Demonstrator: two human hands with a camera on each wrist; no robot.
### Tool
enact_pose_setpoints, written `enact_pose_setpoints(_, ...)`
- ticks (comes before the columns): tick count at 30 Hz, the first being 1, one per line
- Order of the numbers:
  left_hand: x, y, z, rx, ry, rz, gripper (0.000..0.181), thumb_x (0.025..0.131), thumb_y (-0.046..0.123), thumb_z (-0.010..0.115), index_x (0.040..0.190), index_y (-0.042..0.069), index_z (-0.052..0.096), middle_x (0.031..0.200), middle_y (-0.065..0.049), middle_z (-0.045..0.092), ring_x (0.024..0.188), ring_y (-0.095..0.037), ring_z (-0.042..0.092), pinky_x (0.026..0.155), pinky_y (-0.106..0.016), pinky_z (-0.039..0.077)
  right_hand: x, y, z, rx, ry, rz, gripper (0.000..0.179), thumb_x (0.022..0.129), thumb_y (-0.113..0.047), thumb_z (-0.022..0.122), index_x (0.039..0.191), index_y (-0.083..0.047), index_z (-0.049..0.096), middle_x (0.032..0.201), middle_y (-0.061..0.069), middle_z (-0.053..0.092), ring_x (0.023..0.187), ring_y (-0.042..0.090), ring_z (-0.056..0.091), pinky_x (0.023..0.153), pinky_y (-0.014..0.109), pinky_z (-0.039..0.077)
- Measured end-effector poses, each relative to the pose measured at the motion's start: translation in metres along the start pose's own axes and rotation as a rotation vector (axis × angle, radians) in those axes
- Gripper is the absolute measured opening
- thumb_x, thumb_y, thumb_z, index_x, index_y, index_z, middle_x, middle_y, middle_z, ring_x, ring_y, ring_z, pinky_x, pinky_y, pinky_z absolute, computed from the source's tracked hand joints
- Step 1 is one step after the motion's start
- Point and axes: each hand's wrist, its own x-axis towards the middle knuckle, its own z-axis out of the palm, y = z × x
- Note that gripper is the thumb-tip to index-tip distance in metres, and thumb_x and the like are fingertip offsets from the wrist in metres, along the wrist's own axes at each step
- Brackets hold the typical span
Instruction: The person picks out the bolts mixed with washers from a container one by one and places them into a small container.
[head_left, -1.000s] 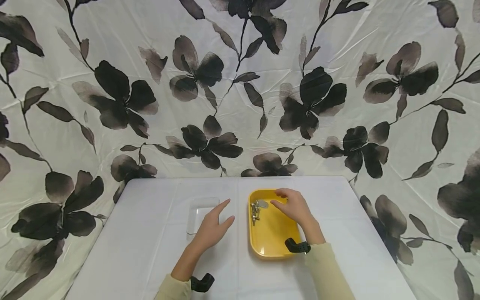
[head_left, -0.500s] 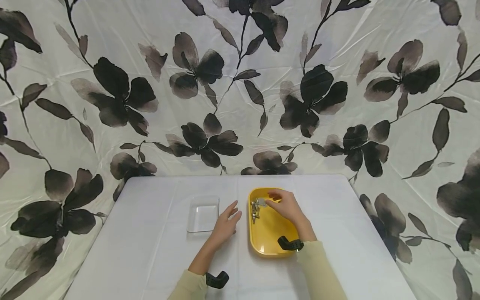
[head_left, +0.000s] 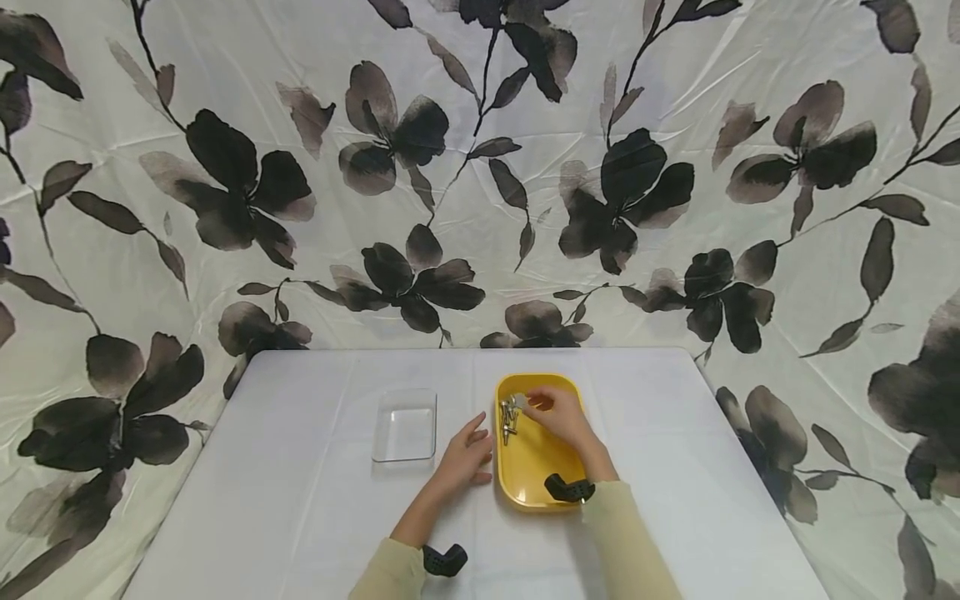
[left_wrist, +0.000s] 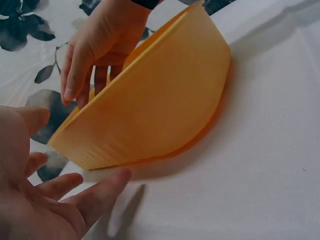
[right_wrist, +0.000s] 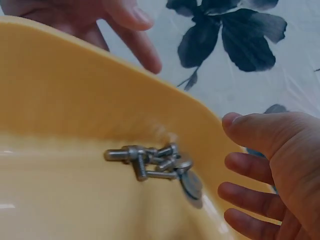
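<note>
A yellow tray (head_left: pixel 536 487) stands on the white table, with a small pile of metal bolts (right_wrist: pixel 145 161) and flat round washers (right_wrist: pixel 191 186) in its far left corner. My right hand (head_left: pixel 562 419) is over the tray, its thumb and fingers spread apart beside the pile; nothing shows between them in the right wrist view. Close outside the tray's left wall is my left hand (head_left: pixel 463 460), fingers spread and holding nothing. In the left wrist view, its fingertips (left_wrist: pixel 120 177) are right by the tray's lower edge.
To the left of the tray sits a clear rectangular box (head_left: pixel 406 459). A flower-patterned cloth (head_left: pixel 405 167) hangs behind the far table edge. Black wrist cameras are strapped on both forearms.
My left hand has moved right, from beside the clear box to the tray's left wall. My right hand has shifted left and lower toward the bolts and washers.
</note>
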Motion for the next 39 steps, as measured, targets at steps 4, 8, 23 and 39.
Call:
enact_pose_setpoints(4,0.0,-0.004,0.002,-0.059,-0.07,0.005,0.065,0.099,0.024,0.058,0.155,0.019,0.026,0.141,-0.028,0.039,0.102,-0.031,0.063,0.073,-0.039,0.059,0.002,0.007,0.007,0.007,-0.003,-0.002,0.029,0.087,-0.013,0.074,0.112,0.0,0.069,0.101,0.01,0.07,0.089,0.021,0.064,0.078,0.036,0.055)
enact_pose_setpoints(8,0.002,-0.008,0.005,-0.078,-0.112,0.016,0.067,0.099,0.02,0.058,0.156,0.019,0.023,0.138,-0.028,0.04,0.101,-0.031,0.064,0.075,-0.039,0.058,0.004,0.014,0.013,-0.007,0.002,0.007,0.026,0.087,-0.015,0.075,0.109,-0.001,0.071,0.097,0.005,0.07,0.086,0.02,0.065,0.075,0.034,0.056)
enact_pose_setpoints(23,-0.002,-0.006,0.01,-0.103,-0.128,0.046,0.062,0.102,0.012,0.049,0.156,0.014,0.019,0.128,-0.025,0.046,0.096,-0.039,0.064,0.071,-0.04,0.058,0.021,0.018,0.016,-0.044,-0.105,0.113,0.019,0.086,-0.017,0.075,0.1,-0.005,0.076,0.089,0.002,0.07,0.076,0.016,0.06,0.067,0.028,0.053)
enact_pose_setpoints(39,-0.002,-0.012,0.011,-0.105,-0.142,0.082,0.062,0.102,0.019,0.051,0.156,0.019,0.02,0.132,-0.025,0.046,0.1,-0.036,0.064,0.073,-0.038,0.058,0.028,0.013,0.028,-0.123,-0.148,0.208,0.014,0.082,-0.025,0.08,0.089,-0.013,0.076,0.086,-0.002,0.068,0.077,0.017,0.057,0.068,0.028,0.05)
